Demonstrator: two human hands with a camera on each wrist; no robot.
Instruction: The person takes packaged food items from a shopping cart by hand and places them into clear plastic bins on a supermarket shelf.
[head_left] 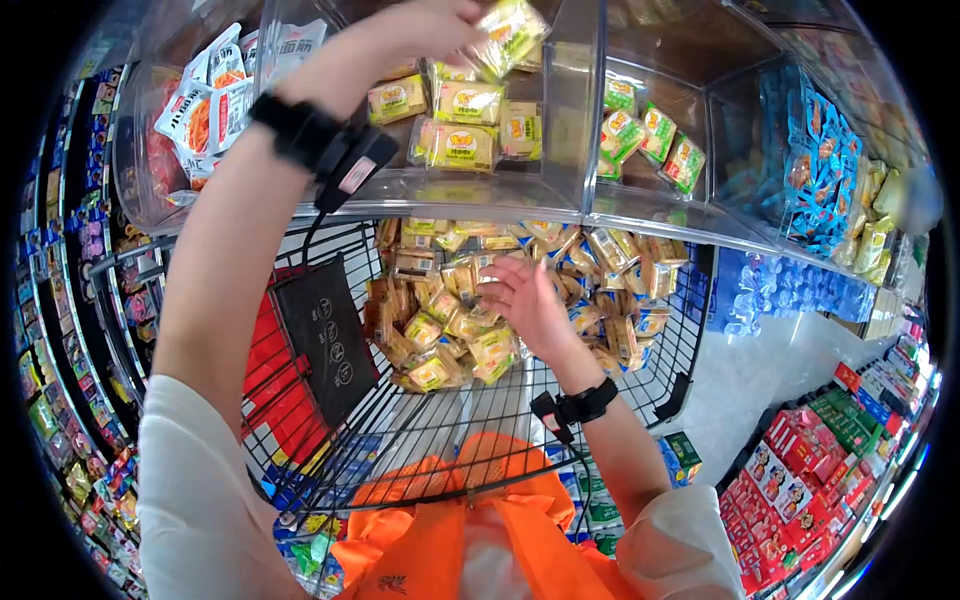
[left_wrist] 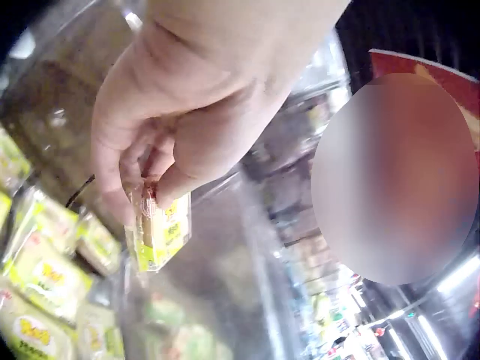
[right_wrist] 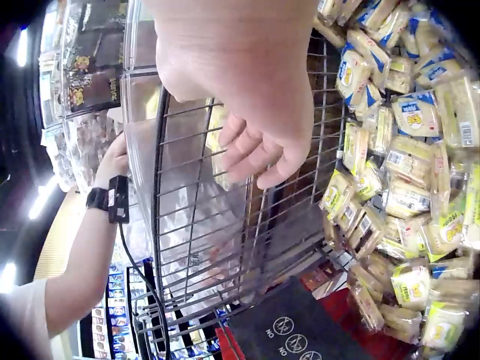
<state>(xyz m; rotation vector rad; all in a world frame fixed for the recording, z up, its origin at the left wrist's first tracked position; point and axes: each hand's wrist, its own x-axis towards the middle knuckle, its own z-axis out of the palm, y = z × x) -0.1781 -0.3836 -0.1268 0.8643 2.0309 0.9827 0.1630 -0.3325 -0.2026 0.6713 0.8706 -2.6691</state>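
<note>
My left hand point(head_left: 432, 32) is raised over the clear bin and pinches a snack packet in green-and-clear wrapping point(head_left: 510, 38) by its edge. The left wrist view shows thumb and fingers closed on that packet point(left_wrist: 166, 234). Below it, several like packets point(head_left: 455, 145) lie in the bin. Over the shopping cart point(head_left: 700, 290), my right hand point(head_left: 530, 305) hovers with fingers loosely bent and nothing in them. Many wrapped snack packets point(head_left: 440, 365), some with green labels and some with blue, are heaped in the cart beneath it.
Clear dividers point(head_left: 592, 120) part the bin; neighbouring compartments hold white pouches point(head_left: 205, 120), small green packets point(head_left: 655, 130) and blue packets point(head_left: 825, 150). A black panel point(head_left: 325, 340) sits at the cart's near left. Stocked shelves point(head_left: 70, 300) stand left, red boxes point(head_left: 770, 490) right.
</note>
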